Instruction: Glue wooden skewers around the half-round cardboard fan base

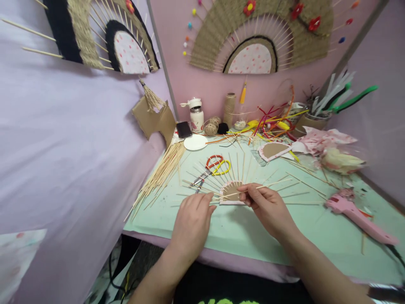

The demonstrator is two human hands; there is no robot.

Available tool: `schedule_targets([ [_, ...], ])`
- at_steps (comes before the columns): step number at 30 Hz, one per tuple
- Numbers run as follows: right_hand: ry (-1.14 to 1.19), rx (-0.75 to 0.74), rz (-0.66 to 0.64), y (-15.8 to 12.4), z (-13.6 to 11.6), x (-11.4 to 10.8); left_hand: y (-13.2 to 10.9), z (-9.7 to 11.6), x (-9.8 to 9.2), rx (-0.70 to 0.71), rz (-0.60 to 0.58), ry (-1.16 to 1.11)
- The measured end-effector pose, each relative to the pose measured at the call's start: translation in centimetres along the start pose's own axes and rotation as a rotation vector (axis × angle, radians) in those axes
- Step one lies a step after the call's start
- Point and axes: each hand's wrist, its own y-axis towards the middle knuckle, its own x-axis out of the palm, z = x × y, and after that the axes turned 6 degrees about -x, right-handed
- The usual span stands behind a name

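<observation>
Between my hands stretches a thin wooden stick, slightly tilted, its right end higher. My right hand pinches it between thumb and fingers. My left hand has its fingers curled at the stick's left end; its grip is partly hidden. Just behind and below the stick lies a small cardboard half-circle with a pink-dotted fabric border, and thin sticks fan out from its curved edge. My right fingertips cover part of its right side. Scissors with a red and a yellow handle lie behind the fan, by its sticks.
A bundle of sticks lies at left. At right rests a pink glue gun with its cord. Behind are a white oval, a bottle, twine balls, a fabric-edged cardboard piece and a tool pot. Finished fans hang above.
</observation>
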Motion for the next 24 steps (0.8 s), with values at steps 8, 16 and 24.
schedule_targets([
  [8, 0.018, 0.001, -0.01, -0.8, 0.6, 0.0, 0.2, 0.3, 1.4, 0.047, 0.031, -0.065],
  [16, 0.091, 0.004, 0.136, -1.1, 0.4, -0.9, 1.3, 0.5, 1.7, 0.08, 0.041, 0.03],
  [24, 0.119, -0.027, 0.21, -0.7, -0.5, -1.7, 4.4, 0.7, 1.9, 0.213, 0.104, 0.146],
])
